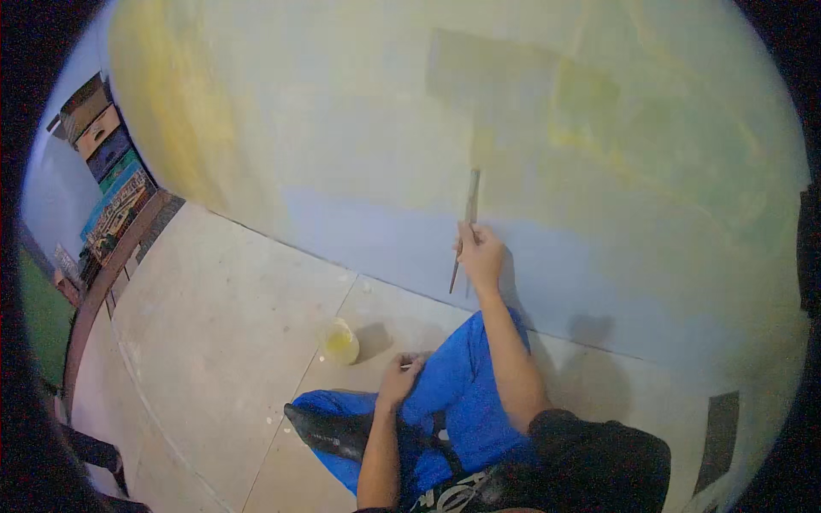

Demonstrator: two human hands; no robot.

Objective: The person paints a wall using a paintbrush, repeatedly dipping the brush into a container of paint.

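My right hand grips a slim paintbrush by its handle. The brush stands almost upright before the wall, bristle end up; whether its tip touches the surface is hard to tell. Pale yellow, green and bluish paint covers that wall, with a stronger yellow band at the left. My left hand rests by my bent leg in blue trousers, fingers curled. Something small and whitish shows at its fingers, too small to make out. Just beyond that hand, a cup holding yellow paint stands on the floor.
Pale floor tiles with paint specks meet the wall along a slanting joint. My black shoe lies over the crossed legs. Pictures line the far left side above a brown ledge. A dark strip lies at lower right.
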